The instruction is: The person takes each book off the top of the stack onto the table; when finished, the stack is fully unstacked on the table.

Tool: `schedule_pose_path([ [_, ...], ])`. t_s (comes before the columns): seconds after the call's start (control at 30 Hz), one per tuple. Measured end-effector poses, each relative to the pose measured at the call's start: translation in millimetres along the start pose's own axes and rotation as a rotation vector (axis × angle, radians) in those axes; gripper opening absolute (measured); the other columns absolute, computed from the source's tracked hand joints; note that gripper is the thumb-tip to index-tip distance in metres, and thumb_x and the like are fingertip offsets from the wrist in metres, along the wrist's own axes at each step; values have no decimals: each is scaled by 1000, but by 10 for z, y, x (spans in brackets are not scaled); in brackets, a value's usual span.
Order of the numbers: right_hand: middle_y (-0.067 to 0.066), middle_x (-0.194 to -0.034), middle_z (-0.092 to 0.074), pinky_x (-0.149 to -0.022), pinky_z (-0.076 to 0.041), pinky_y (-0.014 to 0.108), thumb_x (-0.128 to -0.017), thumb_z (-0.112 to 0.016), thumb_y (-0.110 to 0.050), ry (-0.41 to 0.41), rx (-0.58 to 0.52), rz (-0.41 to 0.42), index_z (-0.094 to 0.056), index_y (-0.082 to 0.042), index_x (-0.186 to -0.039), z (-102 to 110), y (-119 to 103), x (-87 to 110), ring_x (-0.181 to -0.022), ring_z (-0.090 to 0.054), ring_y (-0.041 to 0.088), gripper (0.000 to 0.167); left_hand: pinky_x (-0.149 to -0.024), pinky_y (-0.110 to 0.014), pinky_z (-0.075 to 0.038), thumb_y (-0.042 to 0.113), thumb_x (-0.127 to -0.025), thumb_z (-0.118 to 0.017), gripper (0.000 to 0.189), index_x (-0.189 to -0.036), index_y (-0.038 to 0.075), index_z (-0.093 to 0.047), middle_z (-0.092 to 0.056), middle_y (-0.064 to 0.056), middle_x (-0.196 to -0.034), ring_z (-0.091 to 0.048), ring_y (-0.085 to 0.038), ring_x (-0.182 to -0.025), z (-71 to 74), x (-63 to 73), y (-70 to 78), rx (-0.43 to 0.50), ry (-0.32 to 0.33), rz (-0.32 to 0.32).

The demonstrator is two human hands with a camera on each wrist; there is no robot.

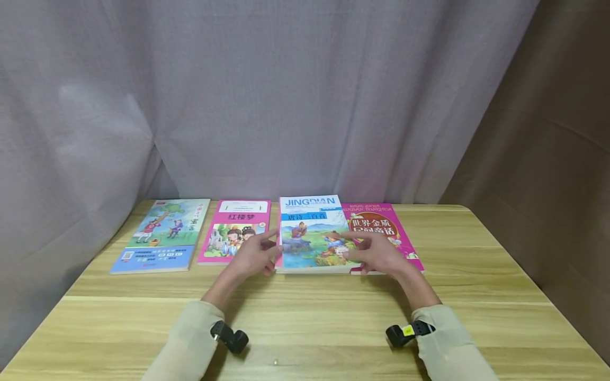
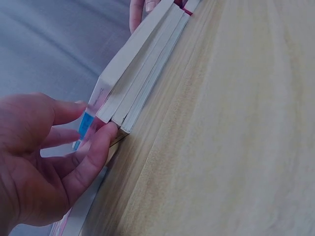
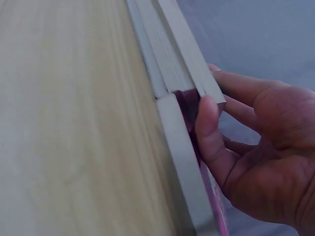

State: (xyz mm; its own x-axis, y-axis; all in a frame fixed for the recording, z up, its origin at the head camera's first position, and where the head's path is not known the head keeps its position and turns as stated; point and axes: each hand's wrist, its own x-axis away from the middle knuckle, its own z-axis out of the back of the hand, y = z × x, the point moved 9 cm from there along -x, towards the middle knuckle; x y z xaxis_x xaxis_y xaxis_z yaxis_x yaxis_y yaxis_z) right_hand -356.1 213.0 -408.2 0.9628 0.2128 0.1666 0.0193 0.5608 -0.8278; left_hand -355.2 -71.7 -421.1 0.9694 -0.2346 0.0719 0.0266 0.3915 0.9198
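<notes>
The left hand (image 1: 252, 256) and the right hand (image 1: 381, 254) flank the top book (image 1: 310, 254), one at each side, wrists apart and fingers pointing inward. Bent fingers touch the edges at both near corners; whether either hand truly grips or only touches, I cannot tell.

The top book lies between the hands, face up, its long axis running away from the person; neither hand is clearly nearer to it. It rests over the lower books (image 2: 145, 76), and from the left wrist a narrow gap shows beneath it. There, one left fingertip also meets the corner of the lower books.

Just right of the top book is the right pink book (image 1: 376, 225), partly hidden by it and by the right hand, crowding that side. Left of the top book, a little apart, lies the left pink book (image 1: 233, 233), its near corner behind the left hand. Farther left is the blue-green book (image 1: 162, 233). All lie on the wooden table (image 1: 305, 317); beyond the top book hangs a grey curtain (image 1: 248, 95).
</notes>
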Motion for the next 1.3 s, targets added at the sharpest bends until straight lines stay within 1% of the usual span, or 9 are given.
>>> schedule_pose_path([
  [0.37,14,-92,-62,-61,-65,40,-90,-85,-23,-151,-27,-25,-55,-19,-155,114,117,149,-58,-64,23,72,-62,-31,-64,15,-95,-79,76,-162,9,-43,-66,-24,-137,-68,-21,-69,-31,-21,47,-62,19,31],
  [0.47,18,-107,-63,-66,-65,39,-91,-84,-30,-120,-7,-7,-56,-19,-154,123,112,127,-74,-67,23,70,-62,-31,-64,17,-95,-80,77,-161,7,-42,-67,-23,-136,-68,-21,-69,-25,-20,45,-76,32,34],
  [0.63,26,-148,-51,-70,-57,30,-92,-82,-40,-21,-23,-23,-56,-22,-155,107,152,37,-102,-59,26,70,-61,-31,-63,19,-94,-81,76,-160,8,-45,-69,-21,-134,-68,-21,-68,-17,-14,18,-106,53,56],
  [0.8,26,-166,-38,-85,-60,31,-93,-82,-36,16,-79,-51,-57,-24,-154,107,207,-8,-130,-55,36,66,-60,-31,-62,19,-93,-81,76,-160,9,-46,-69,-20,-134,-67,-20,-67,-18,-10,-4,-112,66,76],
  [0.87,25,-168,-35,-88,-61,32,-94,-81,-34,20,-99,-56,-57,-24,-154,134,216,-3,-128,-60,34,65,-60,-30,-61,19,-93,-82,75,-159,9,-47,-70,-20,-132,-67,-20,-67,-19,-13,-3,-114,70,77],
  [1.0,26,-169,-31,-83,-65,34,-95,-80,-30,9,-155,-59,-56,-24,-155,192,225,24,-100,-74,25,65,-59,-30,-62,18,-92,-83,75,-158,8,-49,-71,-19,-129,-67,-19,-67,-16,-17,7,-108,73,72],
  [1.07,26,-170,-30,-81,-65,34,-96,-79,-28,3,-170,-54,-55,-24,-156,215,220,40,-95,-75,22,65,-59,-29,-62,18,-92,-83,75,-157,7,-49,-71,-19,-128,-67,-19,-67,-14,-18,11,-108,73,70],
  [1.17,25,-169,-32,-81,-65,35,-96,-79,-25,13,-187,-51,-55,-24,-156,255,192,68,-99,-76,30,64,-59,-29,-62,19,-91,-83,75,-157,8,-49,-71,-20,-128,-67,-19,-67,-17,-16,10,-111,75,79],
  [1.3,24,-170,-32,-83,-64,32,-96,-79,-29,53,-157,-53,-56,-29,-155,335,154,118,-120,-69,36,63,-59,-29,-61,19,-92,-83,75,-158,10,-49,-71,-20,-129,-67,-19,-66,-13,-6,-1,-127,78,78],
])
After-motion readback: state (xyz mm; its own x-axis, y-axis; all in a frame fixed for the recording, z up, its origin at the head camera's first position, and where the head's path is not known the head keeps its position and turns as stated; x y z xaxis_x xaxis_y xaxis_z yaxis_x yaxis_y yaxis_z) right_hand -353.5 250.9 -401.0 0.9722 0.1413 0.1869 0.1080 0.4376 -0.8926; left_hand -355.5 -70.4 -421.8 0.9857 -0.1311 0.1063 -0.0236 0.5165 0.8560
